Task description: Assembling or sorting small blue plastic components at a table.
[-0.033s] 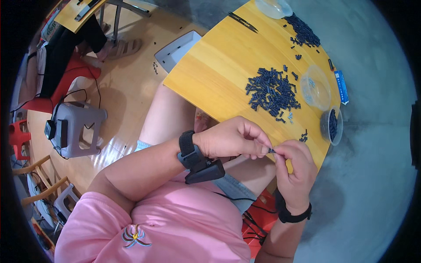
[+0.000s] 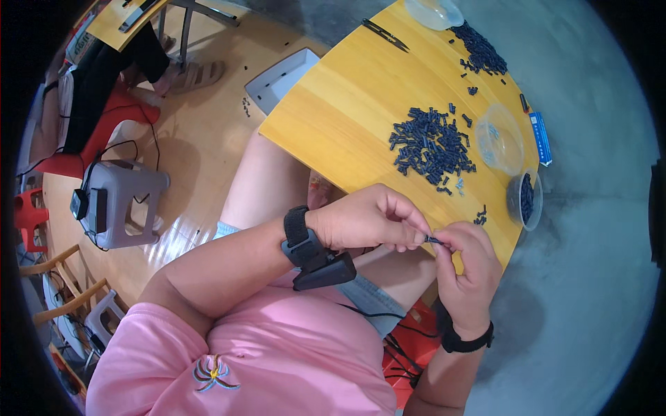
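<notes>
My left hand [image 2: 374, 220] and my right hand [image 2: 468, 260] meet at the table's near edge, both closed in a pinch. Between their fingertips is a small dark, rod-like part [image 2: 433, 240], mostly covered by the fingers. Just beyond lies a heap of small black, short rod-shaped parts [image 2: 431, 147] on the yellow table [image 2: 333, 104]. A few similar black parts [image 2: 480, 216] lie apart, close to my right hand. Small pale-blue bits [image 2: 459, 186] sit at the heap's near side. A clear tub [image 2: 513, 201] at the right edge holds more black parts.
A clear plastic bowl [image 2: 501, 149] and a blue box [image 2: 540, 139] stand along the right edge. Farther off are black snips [image 2: 385, 35], a second black heap [image 2: 480, 50] and another bowl [image 2: 433, 14]. On the floor are a white tray [image 2: 267, 87] and a grey stool [image 2: 132, 208]; another person sits far left.
A little more of the small dark part shows between my fingertips. Both hands otherwise keep almost the same place.
</notes>
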Demonstrator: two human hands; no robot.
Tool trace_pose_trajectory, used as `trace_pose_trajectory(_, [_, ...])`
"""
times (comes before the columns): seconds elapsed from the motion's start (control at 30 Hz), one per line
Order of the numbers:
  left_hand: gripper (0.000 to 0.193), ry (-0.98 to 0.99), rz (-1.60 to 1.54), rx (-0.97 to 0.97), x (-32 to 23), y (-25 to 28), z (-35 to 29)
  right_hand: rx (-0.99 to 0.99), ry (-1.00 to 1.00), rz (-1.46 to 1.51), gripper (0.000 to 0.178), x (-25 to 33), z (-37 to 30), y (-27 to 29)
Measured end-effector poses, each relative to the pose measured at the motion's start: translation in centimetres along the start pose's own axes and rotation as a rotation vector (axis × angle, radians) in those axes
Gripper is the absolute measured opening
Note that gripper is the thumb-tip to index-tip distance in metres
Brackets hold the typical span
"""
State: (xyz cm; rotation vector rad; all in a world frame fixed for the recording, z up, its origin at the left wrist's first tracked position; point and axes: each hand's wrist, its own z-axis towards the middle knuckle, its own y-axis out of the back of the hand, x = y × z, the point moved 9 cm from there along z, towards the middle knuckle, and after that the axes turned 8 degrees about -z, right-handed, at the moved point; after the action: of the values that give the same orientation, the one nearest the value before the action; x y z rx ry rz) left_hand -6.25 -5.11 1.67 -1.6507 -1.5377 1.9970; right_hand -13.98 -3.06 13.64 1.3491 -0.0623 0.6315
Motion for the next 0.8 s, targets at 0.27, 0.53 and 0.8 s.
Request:
trace_pose_trajectory(0.27, [0.018,-0.019,0.056,-0.042,0.0,0.2,0.3,0.044,-0.010,-0.020,0.021,-0.2,-0.1,-0.7])
trace_pose_trajectory(0.53, [0.013,-0.063,0.095,-0.124,-0.1,0.9,0.5,-0.021,-0.046,0.035,0.023,-0.4,-0.2,-1.1])
trace_pose_trajectory(0.8, [0.013,-0.084,0.079,-0.194,-0.3,1.7,0.2,-0.155,-0.339,0.357,0.016,-4.1,-2.0,-2.0])
